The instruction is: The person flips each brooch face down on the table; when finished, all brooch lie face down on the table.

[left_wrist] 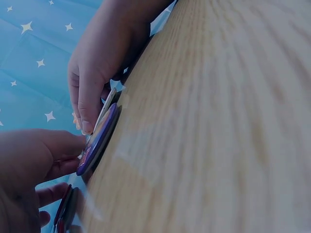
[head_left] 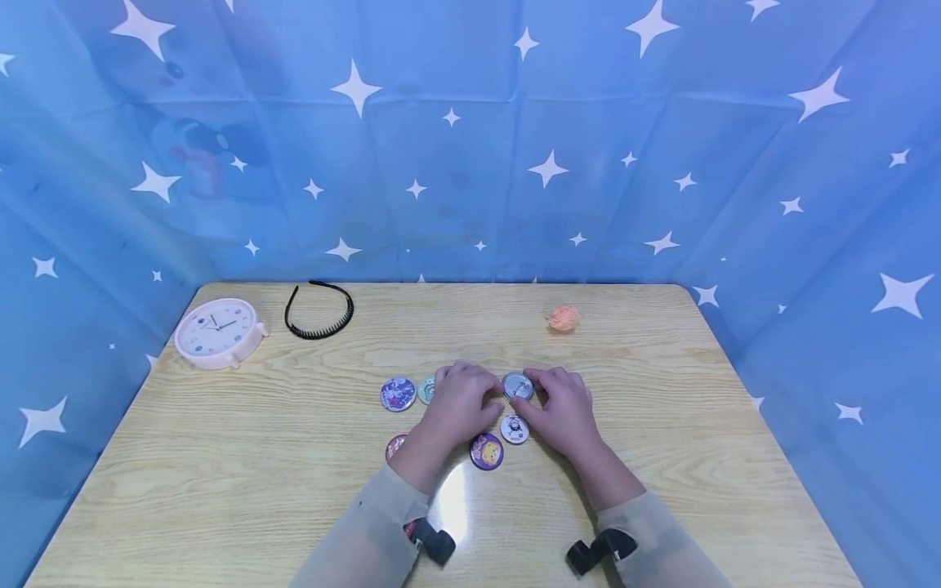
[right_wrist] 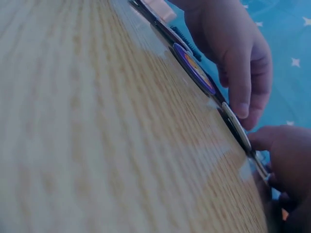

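A round pin badge (head_left: 518, 386) lies with its silver back and pin facing up. My right hand (head_left: 562, 411) pinches it, index finger at the far edge and thumb at the near edge. At its left side my left hand (head_left: 461, 400) has its fingertips close to the rim; whether they touch is unclear. Just below lies a white badge (head_left: 515, 429) with a dark figure, beside a purple badge (head_left: 487, 452) with a yellow character. A blue-purple badge (head_left: 398, 394) and a partly covered green badge (head_left: 426, 389) lie left of my left hand. My left forearm partly hides a red badge (head_left: 394, 446).
On the wooden table (head_left: 257, 474), a pink-rimmed clock (head_left: 218, 331) lies at the back left, next to a black toothed headband (head_left: 319, 333). A fluffy orange-pink item (head_left: 563, 318) sits at the back right. A blue star-patterned curtain (head_left: 456, 204) hangs behind.
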Tool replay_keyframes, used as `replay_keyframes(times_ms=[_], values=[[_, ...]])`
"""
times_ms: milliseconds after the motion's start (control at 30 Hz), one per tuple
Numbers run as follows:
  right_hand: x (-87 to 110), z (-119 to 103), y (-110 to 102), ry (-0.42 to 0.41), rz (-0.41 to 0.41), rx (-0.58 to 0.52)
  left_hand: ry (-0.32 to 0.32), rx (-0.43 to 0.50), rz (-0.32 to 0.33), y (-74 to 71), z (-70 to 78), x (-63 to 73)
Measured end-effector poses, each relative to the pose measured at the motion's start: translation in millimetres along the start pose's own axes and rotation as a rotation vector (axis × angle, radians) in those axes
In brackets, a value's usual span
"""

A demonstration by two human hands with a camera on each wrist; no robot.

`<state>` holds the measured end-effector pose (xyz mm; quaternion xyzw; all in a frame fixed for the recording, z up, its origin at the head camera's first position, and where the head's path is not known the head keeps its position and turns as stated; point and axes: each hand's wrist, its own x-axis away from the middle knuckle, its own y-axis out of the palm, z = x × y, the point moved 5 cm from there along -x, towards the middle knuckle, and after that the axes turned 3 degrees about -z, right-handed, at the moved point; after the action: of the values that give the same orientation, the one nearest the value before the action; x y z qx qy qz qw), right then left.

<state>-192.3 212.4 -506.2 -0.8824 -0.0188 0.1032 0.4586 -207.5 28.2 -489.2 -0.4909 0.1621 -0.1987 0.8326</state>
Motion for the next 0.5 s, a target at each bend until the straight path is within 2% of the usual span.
replay_keyframes(times_ms=[133, 300, 500], values=[[-0.7, 1.6, 0.0, 0.0, 0.003, -0.021, -0.011, -0.009, -0.022, 0.4, -0.5, 0.4], [1.2, 2.4, -1.9, 0.004, 0.041, -0.106, -0.011, 0.009, -0.022, -1.7, 0.3, 1.2], [15.1, -5.3, -7.1, -0.077, 0.102, -0.133, 0.02, 0.006, -0.023, -2.2, 2.1, 3.3]])
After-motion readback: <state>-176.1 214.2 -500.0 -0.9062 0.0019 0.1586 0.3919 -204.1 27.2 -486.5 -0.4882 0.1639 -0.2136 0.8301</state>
